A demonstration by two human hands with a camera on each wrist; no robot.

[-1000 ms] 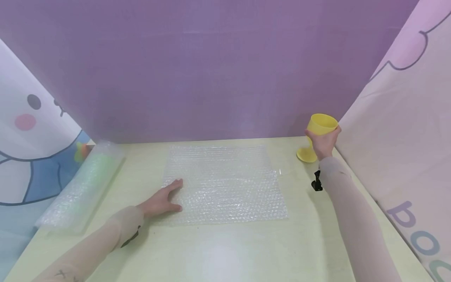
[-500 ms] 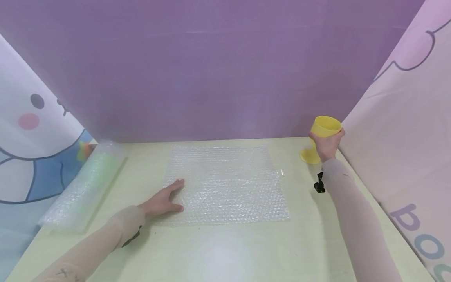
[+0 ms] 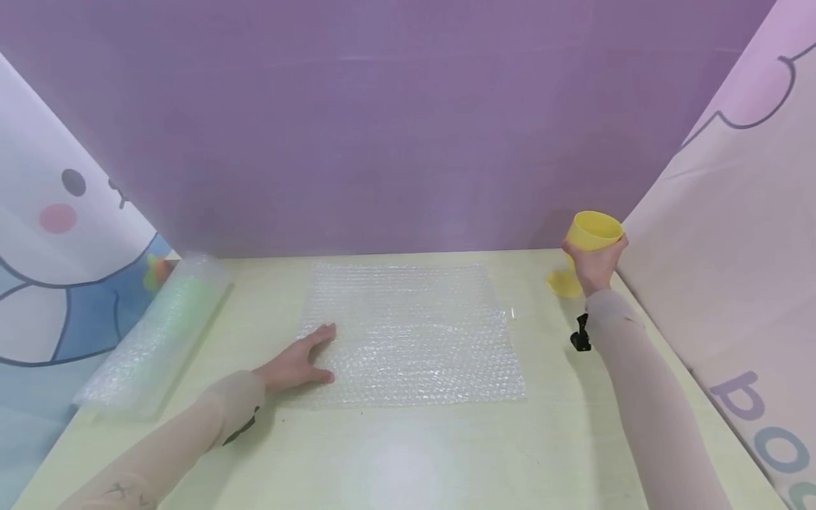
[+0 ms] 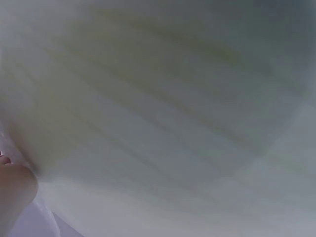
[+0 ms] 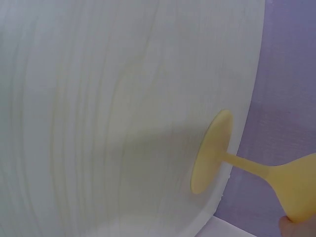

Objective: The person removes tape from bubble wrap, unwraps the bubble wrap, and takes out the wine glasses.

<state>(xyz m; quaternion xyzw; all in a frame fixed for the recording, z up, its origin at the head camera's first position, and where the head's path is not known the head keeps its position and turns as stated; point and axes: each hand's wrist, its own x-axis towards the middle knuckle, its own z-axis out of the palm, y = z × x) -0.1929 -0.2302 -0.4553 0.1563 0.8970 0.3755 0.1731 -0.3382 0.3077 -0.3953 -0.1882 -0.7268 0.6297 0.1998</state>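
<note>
A yellow goblet (image 3: 596, 230) stands upright near the back right corner of the table. My right hand (image 3: 596, 265) grips its bowl, with thumb and fingers around the sides. In the right wrist view the round foot and thin stem of the goblet (image 5: 211, 153) show; the foot is at the tabletop, and whether it touches cannot be told. A flat sheet of clear bubble wrap (image 3: 414, 333) lies mid-table. At its left edge my left hand (image 3: 293, 365) rests, thumb and fingers spread, holding nothing. The left wrist view shows mostly blurred tabletop and part of a finger or thumb (image 4: 15, 192).
On the left of the table (image 3: 408, 460) lies a bubble wrap bundle (image 3: 156, 340) with something pale green inside. A purple backdrop (image 3: 382, 127) rises behind, and printed cloths stand at the left and right sides. A short clear strip (image 3: 512, 312) lies right of the sheet.
The head view has turned slightly, so everything sits a little further right in it. Both hands keep their positions, the left at the bubble wrap and the right around the goblet.
</note>
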